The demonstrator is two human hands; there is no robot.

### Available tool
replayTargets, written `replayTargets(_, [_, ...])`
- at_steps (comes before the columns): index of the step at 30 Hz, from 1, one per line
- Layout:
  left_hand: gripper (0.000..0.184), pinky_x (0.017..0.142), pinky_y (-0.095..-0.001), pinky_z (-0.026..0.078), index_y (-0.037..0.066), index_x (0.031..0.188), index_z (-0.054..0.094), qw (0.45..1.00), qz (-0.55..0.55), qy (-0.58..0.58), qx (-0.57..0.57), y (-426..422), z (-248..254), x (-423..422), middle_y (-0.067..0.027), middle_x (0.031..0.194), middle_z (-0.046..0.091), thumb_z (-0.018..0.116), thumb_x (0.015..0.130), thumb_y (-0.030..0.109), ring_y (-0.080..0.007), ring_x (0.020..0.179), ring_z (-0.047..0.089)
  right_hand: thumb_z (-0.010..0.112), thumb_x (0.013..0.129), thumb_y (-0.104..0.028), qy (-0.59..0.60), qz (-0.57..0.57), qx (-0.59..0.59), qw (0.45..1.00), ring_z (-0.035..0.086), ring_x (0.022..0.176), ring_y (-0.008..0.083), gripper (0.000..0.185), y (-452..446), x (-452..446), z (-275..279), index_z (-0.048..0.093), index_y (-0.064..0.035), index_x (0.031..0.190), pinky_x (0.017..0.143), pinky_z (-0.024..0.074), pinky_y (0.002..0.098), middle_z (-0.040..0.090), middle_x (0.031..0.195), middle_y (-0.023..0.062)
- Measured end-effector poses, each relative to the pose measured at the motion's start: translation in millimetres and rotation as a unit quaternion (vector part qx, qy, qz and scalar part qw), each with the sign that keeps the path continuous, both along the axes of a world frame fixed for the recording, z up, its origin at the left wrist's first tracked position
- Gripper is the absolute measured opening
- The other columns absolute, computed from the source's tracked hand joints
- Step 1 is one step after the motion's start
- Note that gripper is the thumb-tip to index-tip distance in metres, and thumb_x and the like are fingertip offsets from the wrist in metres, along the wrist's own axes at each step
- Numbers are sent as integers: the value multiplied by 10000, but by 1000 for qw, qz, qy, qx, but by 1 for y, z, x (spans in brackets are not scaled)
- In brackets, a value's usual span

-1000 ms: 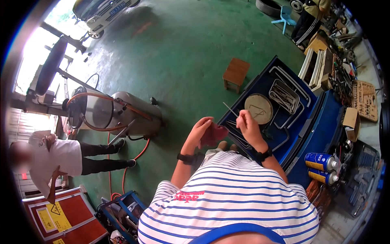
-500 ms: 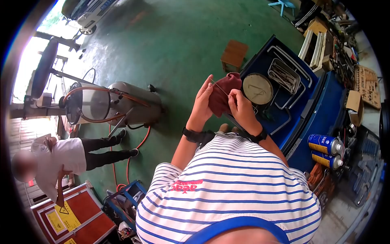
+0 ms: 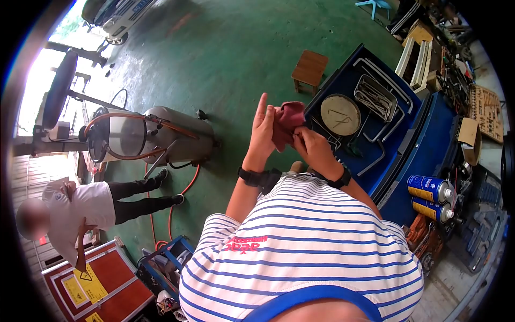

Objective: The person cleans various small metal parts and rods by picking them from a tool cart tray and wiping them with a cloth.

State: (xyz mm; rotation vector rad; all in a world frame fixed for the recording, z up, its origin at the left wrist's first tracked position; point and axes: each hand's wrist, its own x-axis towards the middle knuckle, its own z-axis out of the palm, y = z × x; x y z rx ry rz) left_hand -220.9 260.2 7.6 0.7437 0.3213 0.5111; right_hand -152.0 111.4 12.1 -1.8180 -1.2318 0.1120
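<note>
A dark red rag (image 3: 289,117) is bunched between my two hands, above the floor beside an open blue drawer (image 3: 365,150). My left hand (image 3: 261,134) grips the rag's left side with the thumb, its index finger pointing up. At the rag's lower right edge, my right hand (image 3: 315,149) is closed in a pinch. The thin metal rod seen there a moment earlier is now mostly hidden by the folded cloth and fingers. To the right, the drawer holds a round tin lid (image 3: 340,110) with thin bent rods on it and a metal tray (image 3: 375,98) full of rods.
Long bent bars (image 3: 383,78) lie in the drawer. A wooden stool (image 3: 310,70) stands beyond it. Two blue spray cans (image 3: 426,189) sit on the right. At left are a grey tank (image 3: 177,134), an orange hose (image 3: 170,220) and a standing person (image 3: 88,201).
My left hand has folded the rag over the thin rod, which showed across the cloth before. Both hands and the rag have shifted slightly left.
</note>
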Motion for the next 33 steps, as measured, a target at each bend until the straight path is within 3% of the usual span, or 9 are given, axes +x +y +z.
replayTargets(2, [514,838,-393,550,98,1458,195,1000,20,7,11,4,10,-2,-111,1037,577,406,1006,224,-224,962,624,588,870,-81,12,9,14,1000,611,665,315,123,-1,-1,2,540,-31,972,588,478,373,606,742,145])
replayTargets(4, [587,822,-383,550,110,1481,105,999,36,-6,1,10,23,-4,-63,922,547,432,999,188,-208,939,618,591,867,-74,15,15,13,1000,610,651,309,127,-3,0,2,539,-30,974,576,476,365,605,733,140])
replayTargets(8, [547,810,-396,555,99,1464,153,996,82,-32,29,37,5,-11,-72,941,561,429,1000,190,-214,923,619,586,857,-81,34,24,11,999,611,627,295,128,-5,1,4,536,-40,968,552,474,371,602,707,131])
replayTargets(13, [515,838,-387,538,85,1438,224,986,156,-28,46,51,21,-28,-57,953,569,453,994,211,-183,897,608,583,874,-101,85,-3,13,996,618,622,273,132,-7,5,9,538,-42,983,560,482,343,614,717,121])
replayTargets(17, [504,809,-360,537,85,1433,254,992,117,-16,32,48,8,-35,-57,934,561,468,988,189,-165,875,595,578,890,-113,138,-12,28,990,624,622,254,129,-7,15,11,535,-37,985,571,488,319,607,705,113])
replayTargets(22, [504,751,-328,544,81,1433,262,996,46,63,40,26,-2,-36,-47,900,551,474,984,165,-149,857,594,501,953,-96,107,-3,224,969,579,689,154,86,-57,62,146,506,-34,1012,632,481,270,589,773,65])
replayTargets(24, [499,733,-319,546,78,1431,270,998,23,64,12,17,-8,-38,-44,889,549,475,983,157,-145,849,594,496,945,-66,-6,-15,138,990,593,684,183,74,-49,58,131,508,-38,1012,621,480,287,582,772,79])
replayTargets(27, [485,709,-305,542,77,1427,285,997,27,75,18,21,-14,-32,-43,890,553,468,986,161,-137,835,591,527,916,-51,75,43,65,994,593,684,252,87,-15,43,54,518,-49,1002,617,478,313,572,761,112])
replayTargets(33, [387,675,-254,519,71,1350,412,989,-80,115,40,5,-5,-27,-30,902,560,443,1001,235,-111,805,590,528,907,-51,68,78,18,994,585,703,280,87,2,23,28,522,-17,987,635,480,340,571,768,131])
